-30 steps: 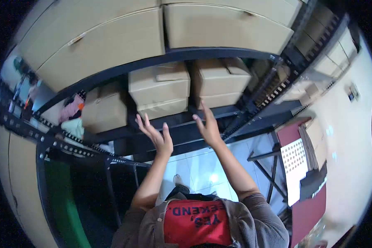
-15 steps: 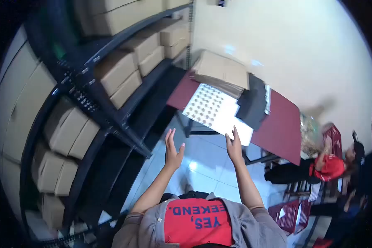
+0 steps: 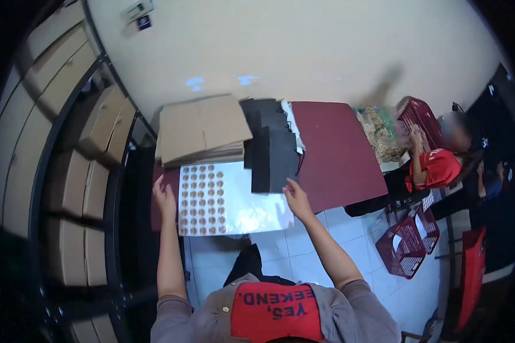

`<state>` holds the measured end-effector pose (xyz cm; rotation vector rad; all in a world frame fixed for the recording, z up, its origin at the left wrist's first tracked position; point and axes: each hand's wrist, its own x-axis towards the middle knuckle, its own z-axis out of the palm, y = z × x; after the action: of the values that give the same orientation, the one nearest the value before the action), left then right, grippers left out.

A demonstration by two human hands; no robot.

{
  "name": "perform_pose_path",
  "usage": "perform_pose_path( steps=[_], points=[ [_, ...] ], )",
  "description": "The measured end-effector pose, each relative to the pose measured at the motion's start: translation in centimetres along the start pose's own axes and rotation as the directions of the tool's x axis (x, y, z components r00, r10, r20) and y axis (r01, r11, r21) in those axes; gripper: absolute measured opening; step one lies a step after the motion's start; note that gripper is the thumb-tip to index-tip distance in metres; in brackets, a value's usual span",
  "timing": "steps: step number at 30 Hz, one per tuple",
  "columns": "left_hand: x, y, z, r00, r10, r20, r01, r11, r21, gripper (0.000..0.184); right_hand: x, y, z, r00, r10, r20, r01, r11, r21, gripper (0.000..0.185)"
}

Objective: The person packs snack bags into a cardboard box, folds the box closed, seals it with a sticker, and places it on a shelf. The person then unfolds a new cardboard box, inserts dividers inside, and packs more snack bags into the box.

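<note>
My left hand is open with its fingers apart, over the left end of the dark red table and beside the white sheet, which bears rows of round stickers. My right hand is open too, near the sheet's upper right corner and the lower edge of a black paper bag. Neither hand holds anything. Behind the sheet lies a stack of flat brown cardboard, with the black bags to its right.
Shelving with cardboard boxes stands at the left. Bags of packed goods lie past the table's right end. A person in a red top is at the right, near red baskets on the floor.
The view has swung right from the shelves to the table. Both my hands remain open and are now beside the white sheet, which appears closer.
</note>
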<state>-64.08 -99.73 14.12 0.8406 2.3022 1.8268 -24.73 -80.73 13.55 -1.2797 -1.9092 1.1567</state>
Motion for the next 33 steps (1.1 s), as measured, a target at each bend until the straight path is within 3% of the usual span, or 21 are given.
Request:
perform_pose_path(
  steps=[1, 2, 4, 6, 8, 9, 11, 13, 15, 17, 18, 20, 21, 23, 27, 30, 31, 33],
  points=[
    [3.1, -1.8, 0.2, 1.000, 0.004, 0.014, -0.006, 0.995, 0.103, 0.037, 1.8, -0.8, 0.8, 0.999, 0.037, 0.002, -0.037, 0.999, 0.009, 0.046],
    [6.0, -4.4, 0.6, 1.000, 0.008, 0.025, -0.013, 0.979, 0.203, 0.034, 3.9, -0.5, 1.6, 0.999, -0.030, 0.019, 0.029, 0.999, 0.043, 0.042],
    [11.1, -9.2, 2.3, 1.000, -0.029, 0.004, 0.028, 0.986, 0.162, 0.032, 8.2, -1.9, 3.6, 0.998, -0.022, 0.057, 0.019, 0.999, 0.049, 0.040],
    [15.5, -13.5, 3.2, 0.991, -0.116, 0.062, 0.098, 0.965, 0.244, 0.039, 12.1, -4.3, 4.9, 0.993, -0.045, 0.111, 0.043, 0.999, 0.020, 0.039],
    [18.2, -16.6, 4.4, 0.978, -0.208, 0.022, 0.193, 0.937, 0.291, 0.051, 16.4, -5.0, 7.4, 0.991, -0.088, 0.098, 0.085, 0.996, 0.033, 0.041],
    [19.0, -15.7, 4.7, 0.944, -0.329, -0.010, 0.304, 0.859, 0.411, 0.064, 18.3, -5.1, 8.6, 0.989, -0.120, 0.081, 0.119, 0.993, 0.020, 0.044],
    [18.3, -11.9, 5.2, 0.940, -0.339, -0.046, 0.316, 0.809, 0.496, 0.068, 22.3, -4.0, 11.8, 0.984, -0.168, 0.056, 0.170, 0.985, -0.025, 0.054],
    [18.3, -11.8, 6.0, 0.954, -0.276, -0.115, 0.291, 0.771, 0.567, 0.075, 24.7, -3.9, 14.0, 0.998, -0.010, 0.065, 0.014, 0.998, -0.060, 0.057],
    [17.8, -12.6, 5.7, 0.947, -0.314, -0.071, 0.309, 0.822, 0.479, 0.075, 26.1, -4.3, 15.1, 0.990, 0.132, 0.041, -0.128, 0.988, -0.087, 0.058],
    [17.5, -11.1, 5.5, 0.924, -0.380, -0.043, 0.358, 0.820, 0.447, 0.065, 27.4, -3.9, 15.0, 0.997, 0.060, 0.041, -0.057, 0.995, -0.081, 0.056],
    [17.4, -10.6, 4.8, 0.924, -0.380, 0.051, 0.339, 0.871, 0.354, 0.062, 27.8, -3.7, 14.8, 0.999, 0.024, 0.041, -0.021, 0.997, -0.078, 0.055],
    [17.0, -9.8, 3.4, 0.910, -0.341, 0.236, 0.314, 0.938, 0.148, 0.058, 28.0, -4.6, 14.0, 0.992, 0.123, 0.023, -0.125, 0.988, 0.090, 0.046],
    [16.4, -7.0, 3.2, 0.886, -0.381, 0.265, 0.381, 0.923, 0.052, 0.056, 28.3, -4.5, 13.5, 0.989, 0.136, 0.052, -0.143, 0.974, 0.177, 0.045],
    [13.7, -0.8, 3.3, 0.924, -0.311, 0.223, 0.328, 0.944, -0.041, 0.058, 28.3, -4.3, 11.7, 0.985, 0.134, 0.108, -0.164, 0.920, 0.356, 0.034],
    [10.5, 1.0, 3.6, 0.950, -0.194, 0.245, 0.253, 0.937, -0.241, 0.064, 24.3, -6.0, 2.9, 0.990, 0.030, 0.137, -0.113, 0.752, 0.650, 0.034],
    [9.0, 3.9, 6.1, 0.865, -0.166, 0.474, 0.388, 0.820, -0.420, 0.071, 20.9, -5.0, -5.0, 0.985, 0.034, 0.166, -0.153, 0.596, 0.788, 0.038],
    [8.1, 4.7, 7.9, 0.858, -0.078, 0.508, 0.380, 0.761, -0.526, 0.074, 20.2, -3.4, -7.4, 0.986, 0.012, 0.165, -0.133, 0.646, 0.752, 0.037],
    [5.8, 10.6, 13.8, 0.881, -0.161, 0.445, 0.343, 0.865, -0.366, 0.070, 19.3, 0.2, -12.3, 0.980, -0.018, 0.199, -0.128, 0.708, 0.694, 0.037]
  ],
)
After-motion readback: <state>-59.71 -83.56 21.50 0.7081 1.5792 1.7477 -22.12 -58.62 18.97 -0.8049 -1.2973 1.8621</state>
